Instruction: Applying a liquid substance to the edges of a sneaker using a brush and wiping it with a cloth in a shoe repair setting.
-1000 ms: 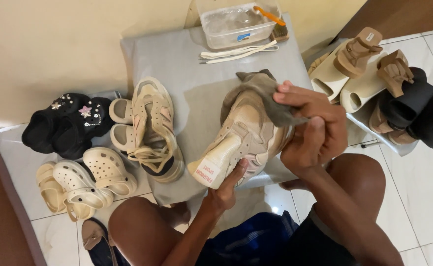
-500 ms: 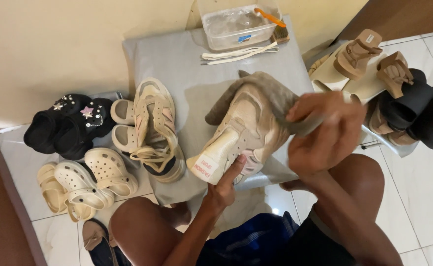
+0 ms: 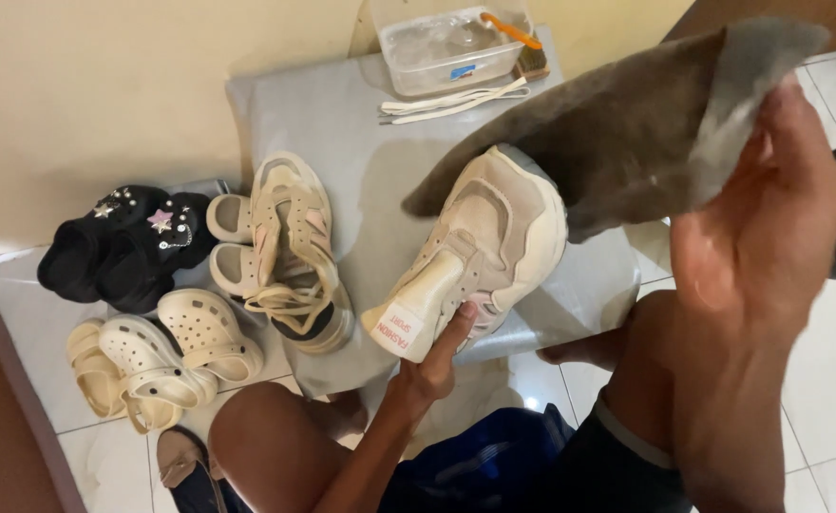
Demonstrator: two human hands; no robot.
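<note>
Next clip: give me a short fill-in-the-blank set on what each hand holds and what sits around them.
1. The left hand holds a beige ____ by its heel.
2. The right hand lifts a grey-brown ____ above it.
3. The clear plastic container sits at the far edge of the grey ____.
4. The black clogs lie to the ____ of the beige strappy shoe.

Missing words: sneaker; cloth; mat; left

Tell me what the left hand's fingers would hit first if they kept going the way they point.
The left hand already grips the beige sneaker from below; its fingers point up into it, so the sneaker comes first.
</note>
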